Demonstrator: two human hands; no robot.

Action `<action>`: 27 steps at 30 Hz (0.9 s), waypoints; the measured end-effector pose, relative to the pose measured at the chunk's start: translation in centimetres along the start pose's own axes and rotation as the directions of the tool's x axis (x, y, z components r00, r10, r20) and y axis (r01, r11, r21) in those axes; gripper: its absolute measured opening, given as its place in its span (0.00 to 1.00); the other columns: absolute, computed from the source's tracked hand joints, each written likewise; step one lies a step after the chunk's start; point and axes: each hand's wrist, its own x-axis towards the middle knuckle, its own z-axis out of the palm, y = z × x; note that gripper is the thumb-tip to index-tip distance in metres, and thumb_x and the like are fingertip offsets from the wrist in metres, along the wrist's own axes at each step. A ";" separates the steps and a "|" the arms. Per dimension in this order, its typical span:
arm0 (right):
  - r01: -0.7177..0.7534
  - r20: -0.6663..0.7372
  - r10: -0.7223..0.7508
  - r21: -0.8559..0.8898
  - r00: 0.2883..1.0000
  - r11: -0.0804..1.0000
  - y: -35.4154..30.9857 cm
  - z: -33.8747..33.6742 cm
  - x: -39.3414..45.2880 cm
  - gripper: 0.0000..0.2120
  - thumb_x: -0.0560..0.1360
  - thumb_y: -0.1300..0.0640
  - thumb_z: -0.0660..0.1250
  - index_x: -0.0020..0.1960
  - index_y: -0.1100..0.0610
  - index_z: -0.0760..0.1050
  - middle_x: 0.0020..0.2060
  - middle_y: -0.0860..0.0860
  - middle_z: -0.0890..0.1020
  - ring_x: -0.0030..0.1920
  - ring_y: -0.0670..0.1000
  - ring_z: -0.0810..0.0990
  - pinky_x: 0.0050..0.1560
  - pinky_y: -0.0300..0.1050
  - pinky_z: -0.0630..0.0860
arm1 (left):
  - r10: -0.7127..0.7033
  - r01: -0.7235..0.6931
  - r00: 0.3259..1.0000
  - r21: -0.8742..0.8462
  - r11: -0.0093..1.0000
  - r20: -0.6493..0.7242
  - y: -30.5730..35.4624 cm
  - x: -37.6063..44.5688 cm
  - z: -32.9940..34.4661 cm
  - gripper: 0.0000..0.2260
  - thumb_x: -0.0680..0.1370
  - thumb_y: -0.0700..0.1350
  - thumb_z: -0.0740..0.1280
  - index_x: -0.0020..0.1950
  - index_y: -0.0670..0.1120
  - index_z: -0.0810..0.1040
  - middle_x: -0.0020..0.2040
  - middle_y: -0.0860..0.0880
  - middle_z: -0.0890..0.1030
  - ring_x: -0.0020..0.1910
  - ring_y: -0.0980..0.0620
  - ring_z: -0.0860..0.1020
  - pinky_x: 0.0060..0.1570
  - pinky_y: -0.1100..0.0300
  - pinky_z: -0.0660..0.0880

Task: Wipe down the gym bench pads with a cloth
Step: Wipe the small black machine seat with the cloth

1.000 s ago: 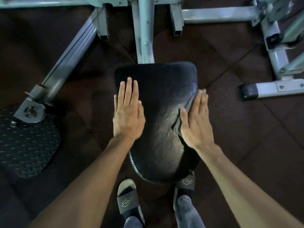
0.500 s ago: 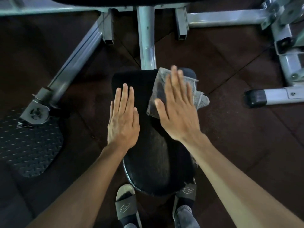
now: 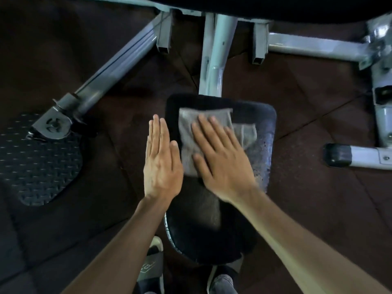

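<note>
Below me, my right hand (image 3: pixel 220 162) lies flat, palm down with the fingers spread, pressing a grey, creased rectangular cloth (image 3: pixel 191 134) onto the black padded seat of the gym bench (image 3: pixel 263 132); nothing is pinched, the cloth is simply held under the palm and fingers. The cloth sits on the far left part of the pad, its far edge close to the pad's far edge, with one folded corner showing to the right of my fingers. My left hand (image 3: pixel 162 160) is also flat and holds nothing, fingers together, resting along the pad's left edge just beside the cloth.

No containers show here. I count two hands, one cloth, one seat pad, and the dark edge of a second pad (image 3: pixel 275 7) at the top of the view. Two feet in slide sandals (image 3: pixel 151 270) stand at the pad's near end, one on each side.

The pad's right strip looks worn and speckled and lies bare to the right of my hand. The near half of the pad is bare too. A pale grey steel post (image 3: pixel 214 60) meets the pad's far edge. A black diamond-patterned foot plate (image 3: pixel 38 162) lies well apart on the left, and a grey tube with a black end cap (image 3: pixel 347 155) lies apart on the right, with dark rubber floor (image 3: pixel 318 209) open between them and the pad.
</note>
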 end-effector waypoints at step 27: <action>-0.317 0.016 0.319 -0.065 0.948 0.946 0.9 -0.7 -4.3 0.39 0.82 0.34 0.44 0.83 0.57 0.39 0.82 0.59 0.38 0.82 0.57 0.35 0.81 0.62 0.41 | 0.060 -0.088 0.985 0.172 0.981 0.160 0.1 -2.2 -0.1 0.27 0.86 0.49 0.45 0.84 0.44 0.44 0.84 0.49 0.41 0.83 0.53 0.39 0.82 0.51 0.47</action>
